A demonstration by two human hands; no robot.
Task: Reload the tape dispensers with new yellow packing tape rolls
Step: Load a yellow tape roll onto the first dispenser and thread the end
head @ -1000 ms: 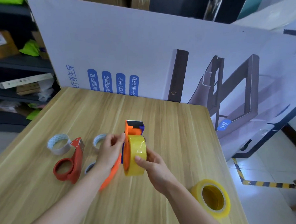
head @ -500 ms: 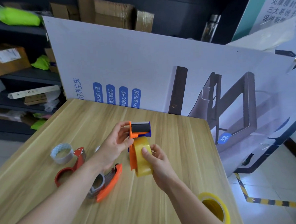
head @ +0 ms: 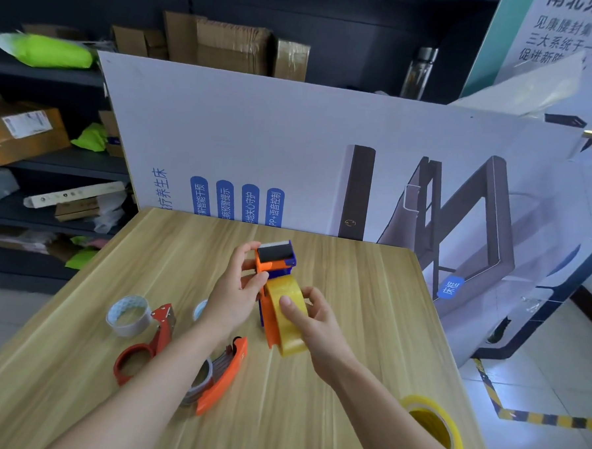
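Above the middle of the table [head: 359, 289], I watch fingers of the left hand [head: 236, 291] pinch the orange dispenser [head: 275, 257]; the right hand [head: 318, 325] grips the yellow tape roll [head: 278, 289] on it. A spare roll [head: 417, 402] lies by the right edge.

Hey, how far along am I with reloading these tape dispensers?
Done, it seems: one yellow roll sits in the orange dispenser. In hand: your left hand pinches that dispenser's head while your right hand grips the roll, probably feeding the tape through. Left: the red dispenser lies on the table with no roll, and the spare yellow roll waits near the right edge.
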